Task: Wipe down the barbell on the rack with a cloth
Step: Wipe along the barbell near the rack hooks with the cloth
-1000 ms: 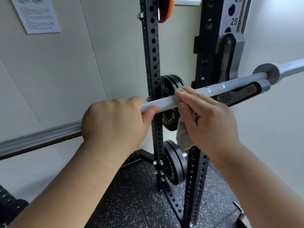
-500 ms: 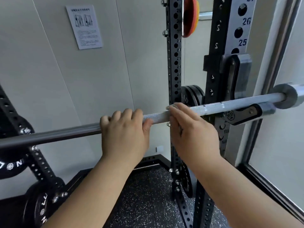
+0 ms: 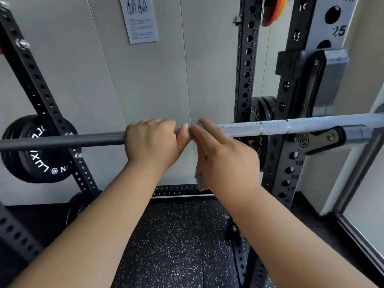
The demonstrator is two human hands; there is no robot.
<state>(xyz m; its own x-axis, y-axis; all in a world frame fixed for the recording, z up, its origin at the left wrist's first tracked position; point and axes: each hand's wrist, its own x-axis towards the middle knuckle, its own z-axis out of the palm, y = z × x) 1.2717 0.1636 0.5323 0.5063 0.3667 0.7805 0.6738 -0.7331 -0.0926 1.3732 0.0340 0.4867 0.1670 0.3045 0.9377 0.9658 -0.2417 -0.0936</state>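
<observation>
While the barbell (image 3: pixel 291 126) lies level across the rack (image 3: pixel 289 175), resting on a hook (image 3: pixel 324 140) at the right upright, both hands sit on it side by side. The left hand (image 3: pixel 151 142) grips the bar from above, fingers curled over the top and thumb pointing right, just where the dark shaft gives way to the pale knurled part. The right hand (image 3: pixel 224 156) is just beside it, nearly touching the left thumb. Its fingers (image 3: pixel 204 126) lie fairly straight and close together, slanted over the bar, with a cloth (image 3: pixel 200 178) under the palm. Most of the cloth is hidden; a pale, crumpled end hangs below the bar between the two wrists. The right thumb cannot be seen. Right of the hands the bar runs bare past two thin rings to the hook. A black plate (image 3: pixel 35 150) hangs on the left upright behind the bar, more plates (image 3: pixel 262 113) sit by the right one, and an orange disc (image 3: pixel 272 11) shows at the top. A sheet (image 3: pixel 141 19) is stuck on the wall, and speckled matting (image 3: pixel 176 246) covers the floor
</observation>
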